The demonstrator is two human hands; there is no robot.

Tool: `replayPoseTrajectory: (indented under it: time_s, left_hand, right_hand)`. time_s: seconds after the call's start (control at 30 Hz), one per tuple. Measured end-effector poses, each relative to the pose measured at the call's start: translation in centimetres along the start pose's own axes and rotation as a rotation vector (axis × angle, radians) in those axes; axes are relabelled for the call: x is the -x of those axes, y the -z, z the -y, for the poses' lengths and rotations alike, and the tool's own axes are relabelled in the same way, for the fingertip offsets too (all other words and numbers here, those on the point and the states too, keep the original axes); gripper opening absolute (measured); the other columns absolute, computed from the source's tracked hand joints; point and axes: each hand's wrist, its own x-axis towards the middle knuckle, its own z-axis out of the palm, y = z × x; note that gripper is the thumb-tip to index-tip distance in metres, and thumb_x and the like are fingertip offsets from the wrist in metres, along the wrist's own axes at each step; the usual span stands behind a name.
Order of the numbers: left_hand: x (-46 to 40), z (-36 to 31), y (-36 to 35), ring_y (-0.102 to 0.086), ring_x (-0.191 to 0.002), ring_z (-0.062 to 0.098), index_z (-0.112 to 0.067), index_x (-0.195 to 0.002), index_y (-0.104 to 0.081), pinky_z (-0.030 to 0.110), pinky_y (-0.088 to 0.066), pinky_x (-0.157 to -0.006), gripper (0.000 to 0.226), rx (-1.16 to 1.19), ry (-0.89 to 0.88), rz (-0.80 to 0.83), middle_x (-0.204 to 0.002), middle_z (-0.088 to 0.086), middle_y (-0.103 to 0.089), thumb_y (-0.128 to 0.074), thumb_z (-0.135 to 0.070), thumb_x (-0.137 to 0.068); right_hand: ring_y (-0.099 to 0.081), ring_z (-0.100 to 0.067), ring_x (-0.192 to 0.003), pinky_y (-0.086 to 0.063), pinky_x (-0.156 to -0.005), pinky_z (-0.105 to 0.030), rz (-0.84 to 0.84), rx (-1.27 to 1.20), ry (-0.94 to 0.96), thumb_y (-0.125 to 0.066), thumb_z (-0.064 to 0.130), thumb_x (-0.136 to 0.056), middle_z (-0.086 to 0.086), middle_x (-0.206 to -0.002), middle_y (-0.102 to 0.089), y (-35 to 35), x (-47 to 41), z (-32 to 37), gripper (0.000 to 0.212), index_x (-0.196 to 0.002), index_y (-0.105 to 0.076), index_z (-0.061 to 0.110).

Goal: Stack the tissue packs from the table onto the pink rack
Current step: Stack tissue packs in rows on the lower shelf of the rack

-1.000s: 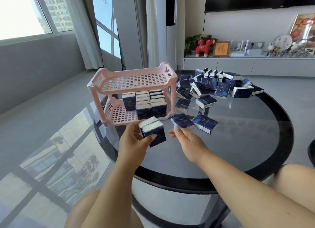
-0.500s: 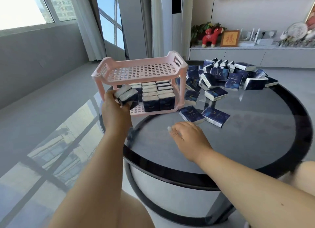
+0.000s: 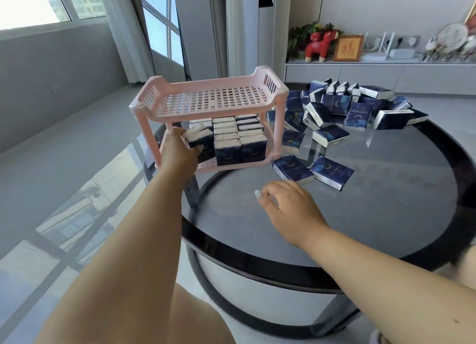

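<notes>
A pink two-tier rack (image 3: 211, 97) stands at the left of the round dark glass table (image 3: 386, 215). Its lower shelf holds rows of upright dark blue tissue packs (image 3: 239, 140); the top shelf is bare. My left hand (image 3: 177, 151) grips two tissue packs (image 3: 198, 137) and holds them inside the lower shelf, against the left row. My right hand (image 3: 286, 204) hovers over the table with loosely curled fingers and holds nothing. Just beyond it lie two flat packs (image 3: 313, 172). A heap of loose packs (image 3: 347, 106) sits at the back of the table.
A white cabinet (image 3: 373, 73) behind the table carries a red toy horse, a framed picture and ornaments. Windows and grey curtains are at the left. My knees show at the bottom and at the right edge. The floor is glossy grey tile.
My left hand carried the two packs from in front of the rack into the lower shelf's left side. My right hand stayed over the table near the two flat packs.
</notes>
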Motion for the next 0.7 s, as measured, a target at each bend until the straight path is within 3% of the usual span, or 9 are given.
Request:
replayPoseTrajectory:
  time_s: [0.17, 0.27, 0.43, 0.7]
  left_hand:
    - [-0.7, 0.0, -0.4, -0.058, -0.104, 0.034, -0.023, -0.133, -0.041, 0.049, -0.052, -0.090, 0.051, -0.049, 0.002, 0.052, -0.118, 0.010, -0.060, -0.067, -0.024, -0.089]
    - [-1.0, 0.1, -0.8, -0.057, -0.108, 0.032, -0.020, -0.139, -0.039, 0.043, -0.049, -0.092, 0.058, -0.070, -0.010, 0.036, -0.121, 0.009, -0.061, -0.067, -0.025, -0.089]
    - [-1.2, 0.1, -1.5, -0.058, -0.097, 0.030, -0.010, -0.125, -0.051, 0.034, -0.039, -0.073, 0.042, -0.158, -0.042, 0.034, -0.105, 0.008, -0.064, -0.067, -0.025, -0.088]
    - [-0.9, -0.2, -1.7, -0.056, -0.091, 0.032, -0.008, -0.121, -0.055, 0.036, -0.038, -0.071, 0.034, -0.200, -0.072, 0.051, -0.108, 0.015, -0.067, -0.063, -0.020, -0.090]
  right_hand:
    - [-0.048, -0.015, -0.101, -0.038, -0.091, -0.036, 0.018, 0.004, 0.001, -0.031, 0.053, -0.095, 0.007, -0.100, -0.061, 0.0, -0.1, -0.1, 0.043, -0.091, -0.059, 0.020]
    - [-0.048, -0.013, -0.098, -0.039, -0.090, -0.036, -0.010, -0.014, 0.007, -0.022, 0.063, -0.088, 0.010, -0.097, -0.060, -0.2, -0.1, -0.1, 0.054, -0.088, -0.058, 0.022]
    - [-0.045, -0.009, -0.093, -0.039, -0.087, -0.033, -0.036, -0.020, 0.019, -0.014, 0.066, -0.082, 0.014, -0.093, -0.057, -0.4, -0.2, -0.2, 0.055, -0.083, -0.053, 0.028]
    - [-0.044, -0.009, -0.093, -0.037, -0.086, -0.031, -0.038, -0.007, 0.026, -0.013, 0.067, -0.081, 0.014, -0.093, -0.056, -0.4, -0.3, -0.3, 0.052, -0.083, -0.049, 0.030]
